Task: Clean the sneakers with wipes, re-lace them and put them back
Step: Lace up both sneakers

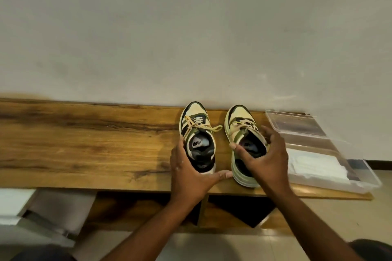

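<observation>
1. Two sneakers sit side by side on a wooden bench [74, 140], toes to the far wall, heels near. Both laced, w/ bows tied.
2. Left hand [187, 172] cups the heel of the left sneaker [196, 133]: fingers curl along its left side, thumb runs out right under the heel. Looks like a light hold, not a hard squeeze.
3. Right hand [266, 154] is on the right sneaker [244, 140]: thumb hooked at the collar's left edge, fingers spread and bent over the right side of the opening. That heel is tipped up a bit off the bench, so prob. mid lift or set-down; can't tell which.
4. Clear box [367, 185] w/ lid open stands just right of the shoes; a white stack of wipes [318, 165] lies inside.
5. Judgement: shoes are being positioned; can't tell if cleaning is ahead or done.
6. To do it well:
 - grip by heel and collar, not by the laces, so bows don't pull loose
 - keep the pair parallel, w/ a gap between, clear of the near edge
 - leave the box within the right hand's reach
 - if wiping is next, steady one shoe w/ the left hand and fetch a wipe w/ the right.
</observation>
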{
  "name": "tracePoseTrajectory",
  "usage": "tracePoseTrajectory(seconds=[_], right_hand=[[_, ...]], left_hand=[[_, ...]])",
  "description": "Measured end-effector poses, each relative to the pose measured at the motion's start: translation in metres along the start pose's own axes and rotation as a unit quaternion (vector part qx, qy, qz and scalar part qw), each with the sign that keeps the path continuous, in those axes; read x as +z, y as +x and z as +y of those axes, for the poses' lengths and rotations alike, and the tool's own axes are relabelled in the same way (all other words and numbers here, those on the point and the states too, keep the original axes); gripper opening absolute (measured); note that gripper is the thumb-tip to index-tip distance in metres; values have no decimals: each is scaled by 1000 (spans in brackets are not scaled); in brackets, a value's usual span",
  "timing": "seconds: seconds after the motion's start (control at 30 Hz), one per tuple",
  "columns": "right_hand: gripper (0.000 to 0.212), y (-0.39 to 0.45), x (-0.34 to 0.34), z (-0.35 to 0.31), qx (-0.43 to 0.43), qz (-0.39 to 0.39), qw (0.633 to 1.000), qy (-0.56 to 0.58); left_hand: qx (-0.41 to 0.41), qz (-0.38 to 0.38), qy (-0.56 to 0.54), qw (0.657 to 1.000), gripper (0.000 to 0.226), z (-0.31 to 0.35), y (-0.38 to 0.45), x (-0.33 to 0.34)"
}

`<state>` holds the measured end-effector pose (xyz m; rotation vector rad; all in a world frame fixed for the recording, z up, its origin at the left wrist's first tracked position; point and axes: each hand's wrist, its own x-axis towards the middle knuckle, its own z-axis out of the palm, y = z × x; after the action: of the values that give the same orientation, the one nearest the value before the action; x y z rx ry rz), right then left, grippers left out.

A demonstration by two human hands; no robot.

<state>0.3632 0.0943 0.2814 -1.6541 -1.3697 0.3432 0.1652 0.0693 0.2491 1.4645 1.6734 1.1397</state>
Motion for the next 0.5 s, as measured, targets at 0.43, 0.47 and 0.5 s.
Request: tracePoseTrajectory(seconds=[0.43, 0.47, 0.5], right_hand=[[140, -52, 21, 43, 68, 5, 997, 20], [140, -51, 23, 41, 68, 4, 997, 21], [139, -48, 25, 39, 69, 6, 997, 23]], left_hand=[[-37, 127, 15, 991, 149, -7, 0, 32], [-48, 125, 20, 991, 148, -5, 2, 33], [-58, 124, 22, 990, 146, -3, 4, 35]])
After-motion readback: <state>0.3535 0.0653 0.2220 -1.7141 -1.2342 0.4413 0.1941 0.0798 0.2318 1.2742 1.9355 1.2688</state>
